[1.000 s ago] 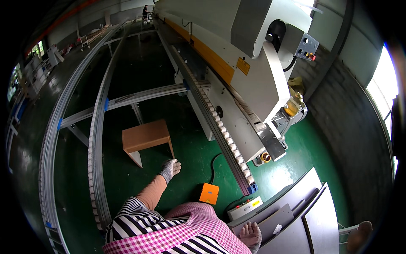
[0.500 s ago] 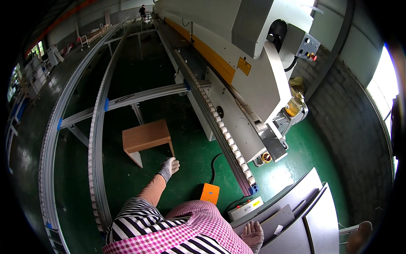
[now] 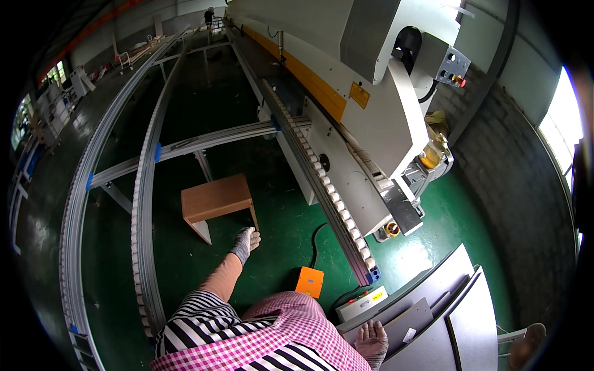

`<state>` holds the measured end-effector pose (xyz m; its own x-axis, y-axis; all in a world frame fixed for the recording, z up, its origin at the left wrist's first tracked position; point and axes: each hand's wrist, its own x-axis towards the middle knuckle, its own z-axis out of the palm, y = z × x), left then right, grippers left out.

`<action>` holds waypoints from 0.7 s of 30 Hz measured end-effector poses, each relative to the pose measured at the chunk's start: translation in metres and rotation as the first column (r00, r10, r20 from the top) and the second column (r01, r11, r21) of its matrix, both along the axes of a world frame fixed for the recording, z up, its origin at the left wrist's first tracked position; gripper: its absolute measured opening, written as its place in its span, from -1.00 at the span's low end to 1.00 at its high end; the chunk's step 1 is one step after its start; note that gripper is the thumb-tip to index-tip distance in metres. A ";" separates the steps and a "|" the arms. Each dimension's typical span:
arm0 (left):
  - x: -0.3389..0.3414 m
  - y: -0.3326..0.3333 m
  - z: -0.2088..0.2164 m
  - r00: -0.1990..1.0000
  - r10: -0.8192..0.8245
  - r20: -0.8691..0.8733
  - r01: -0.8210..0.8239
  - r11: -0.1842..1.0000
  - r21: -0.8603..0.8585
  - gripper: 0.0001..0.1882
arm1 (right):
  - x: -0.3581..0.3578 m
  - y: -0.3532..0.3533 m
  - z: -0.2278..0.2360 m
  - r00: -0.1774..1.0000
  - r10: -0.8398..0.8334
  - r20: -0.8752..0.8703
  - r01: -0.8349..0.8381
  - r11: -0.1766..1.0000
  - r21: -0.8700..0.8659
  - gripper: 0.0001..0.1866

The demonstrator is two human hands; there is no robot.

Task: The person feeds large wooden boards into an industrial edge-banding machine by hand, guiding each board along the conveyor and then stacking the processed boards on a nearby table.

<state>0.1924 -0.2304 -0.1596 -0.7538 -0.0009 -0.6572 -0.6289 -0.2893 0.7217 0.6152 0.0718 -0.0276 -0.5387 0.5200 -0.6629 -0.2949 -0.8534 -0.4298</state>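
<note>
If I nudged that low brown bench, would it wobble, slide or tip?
The brown bench looks stiff, with a flat top and panel legs. Standing low and wide, it would probably slide before tipping. The shiny green floor may ease that.

yellow plate (image 3: 359, 94) on machine (image 3: 399, 117) | yellow label (image 3: 377, 296) on white box (image 3: 361, 305) | white sticker (image 3: 409, 334) on grey panel (image 3: 416, 318) | lettering illegible
</note>
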 end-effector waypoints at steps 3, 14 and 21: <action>-0.002 -0.001 0.003 1.000 0.010 -0.007 -0.010 0.999 -0.033 -0.68 | -0.004 -0.005 0.006 0.998 -0.031 0.050 0.030 0.999 0.009 -0.80; -0.053 -0.008 -0.035 0.874 0.075 -0.479 -0.222 0.941 -0.257 -0.78 | -0.003 -0.004 0.012 1.000 0.000 0.005 0.000 1.000 0.013 -0.80; -0.078 0.005 -0.001 0.815 -0.071 -0.576 -0.175 0.916 -0.360 -0.42 | -0.005 -0.015 0.018 0.999 0.047 -0.016 -0.046 0.996 0.070 -0.74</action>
